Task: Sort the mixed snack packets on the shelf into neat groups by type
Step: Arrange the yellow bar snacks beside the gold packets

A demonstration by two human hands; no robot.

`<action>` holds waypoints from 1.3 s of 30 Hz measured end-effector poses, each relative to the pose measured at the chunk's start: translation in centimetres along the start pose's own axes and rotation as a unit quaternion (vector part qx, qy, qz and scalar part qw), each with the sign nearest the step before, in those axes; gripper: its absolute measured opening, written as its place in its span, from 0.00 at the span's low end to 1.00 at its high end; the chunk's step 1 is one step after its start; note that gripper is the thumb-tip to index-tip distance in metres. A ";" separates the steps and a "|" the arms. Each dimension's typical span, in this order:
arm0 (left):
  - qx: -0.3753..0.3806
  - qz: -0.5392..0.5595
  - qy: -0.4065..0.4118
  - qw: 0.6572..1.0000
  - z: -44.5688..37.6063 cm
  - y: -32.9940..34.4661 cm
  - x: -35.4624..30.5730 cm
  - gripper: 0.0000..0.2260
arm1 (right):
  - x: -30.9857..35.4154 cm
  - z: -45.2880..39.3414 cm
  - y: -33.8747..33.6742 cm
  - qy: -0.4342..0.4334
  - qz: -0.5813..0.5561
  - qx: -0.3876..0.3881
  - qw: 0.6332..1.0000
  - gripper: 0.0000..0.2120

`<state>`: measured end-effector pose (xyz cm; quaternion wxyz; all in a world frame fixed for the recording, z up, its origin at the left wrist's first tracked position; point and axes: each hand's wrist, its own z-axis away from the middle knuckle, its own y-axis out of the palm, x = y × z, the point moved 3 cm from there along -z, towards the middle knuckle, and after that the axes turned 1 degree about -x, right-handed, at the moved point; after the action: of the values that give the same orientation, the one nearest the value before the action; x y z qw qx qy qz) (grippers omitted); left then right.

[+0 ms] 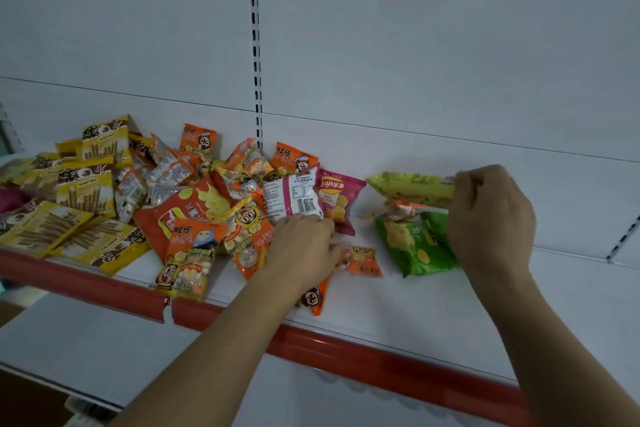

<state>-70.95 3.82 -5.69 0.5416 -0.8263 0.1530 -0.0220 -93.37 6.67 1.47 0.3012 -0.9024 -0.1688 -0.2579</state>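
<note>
A: Item one, the shelf (pixel 433 305)?
B: White, with a red front strip (pixel 381 362). White back panel behind, with a slotted upright (pixel 256 73).

A: Stock at left?
B: Yellow wafer-stick packets (pixel 86 191), heaped at the left end. Beside them a mixed pile of small orange packets (pixel 188 253) and silver-backed ones, plus one larger orange chip bag (pixel 180 211).

A: Centre?
B: Pink Lay's bag (pixel 337 196), partly under a white-backed packet (pixel 294 199) showing a barcode. Left hand (pixel 301 250) lies on the pile's right edge, fingers curled at that packet's lower edge; whether it grips, I cannot tell. One small orange packet (pixel 363 260) lies just beside the fingertips.

A: Right?
B: Green chip bag (pixel 415 246) flat on the shelf. Right hand (pixel 491 215) closed around the end of a yellow-green bag (pixel 412 185), held above the green one.
</note>
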 end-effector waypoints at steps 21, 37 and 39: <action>-0.118 0.495 -0.346 0.788 4.0 -5.0 9.7 0.32 | 8.8 7.5 15.7 -0.250 0.085 0.428 0.865 0.17; -0.041 0.447 -0.332 0.830 3.1 -3.5 8.5 0.18 | 6.0 0.6 8.9 -0.186 0.153 0.260 0.935 0.14; -0.039 0.445 -0.331 0.831 2.8 -3.3 8.0 0.20 | 5.1 0.1 7.9 -0.161 0.138 0.237 0.948 0.15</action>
<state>-61.96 5.34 -4.90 0.4783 -0.6472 0.3167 0.5021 -85.54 1.43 0.69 0.5077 -0.8490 -0.1453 -0.0178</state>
